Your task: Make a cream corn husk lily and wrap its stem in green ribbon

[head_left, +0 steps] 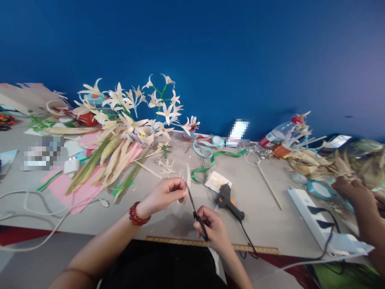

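Black clothing (156, 265) on the person is nearest, below a grey counter (267, 224). Pale flowers (167, 113) cluster toward the back left. The left hand (170, 194) and right hand (214, 228) meet near the counter's front middle, with a black glue gun (225, 196) lying to their right. The right grip is wrapped around black-handled scissors (197, 218); the left grip is pinched on a slim pale strip (188, 173), just beside the blades.

Blue wall (210, 60) behind grey table (270, 224)
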`<action>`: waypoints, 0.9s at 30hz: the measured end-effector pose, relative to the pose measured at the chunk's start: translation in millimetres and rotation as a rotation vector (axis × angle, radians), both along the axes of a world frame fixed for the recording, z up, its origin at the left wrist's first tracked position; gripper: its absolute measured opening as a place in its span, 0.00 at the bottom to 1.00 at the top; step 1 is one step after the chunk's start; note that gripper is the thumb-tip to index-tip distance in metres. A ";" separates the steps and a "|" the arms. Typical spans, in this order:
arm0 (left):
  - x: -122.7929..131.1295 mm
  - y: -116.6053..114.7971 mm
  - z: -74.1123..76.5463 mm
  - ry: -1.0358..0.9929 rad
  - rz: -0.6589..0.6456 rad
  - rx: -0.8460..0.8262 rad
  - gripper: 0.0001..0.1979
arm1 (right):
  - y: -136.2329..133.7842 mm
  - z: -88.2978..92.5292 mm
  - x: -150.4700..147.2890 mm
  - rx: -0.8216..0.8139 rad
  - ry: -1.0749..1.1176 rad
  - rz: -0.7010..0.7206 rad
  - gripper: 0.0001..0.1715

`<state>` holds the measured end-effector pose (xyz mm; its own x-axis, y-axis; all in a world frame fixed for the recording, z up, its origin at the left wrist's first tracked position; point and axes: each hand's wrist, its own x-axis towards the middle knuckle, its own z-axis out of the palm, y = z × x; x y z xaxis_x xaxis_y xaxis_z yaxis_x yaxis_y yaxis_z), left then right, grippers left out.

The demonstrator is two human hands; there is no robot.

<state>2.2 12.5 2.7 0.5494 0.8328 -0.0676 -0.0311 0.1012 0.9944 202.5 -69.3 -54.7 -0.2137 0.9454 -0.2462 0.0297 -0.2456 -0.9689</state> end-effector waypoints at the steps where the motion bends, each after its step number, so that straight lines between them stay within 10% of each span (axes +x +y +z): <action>1: 0.3 0.5 -1.2 -0.004 -0.007 -0.004 0.08 | -0.6 -0.4 0.3 -0.001 -0.002 -0.001 0.30; 27: -7.3 3.9 -3.0 0.314 -0.197 0.299 0.07 | 38.1 6.9 -20.9 0.162 0.252 -0.217 0.20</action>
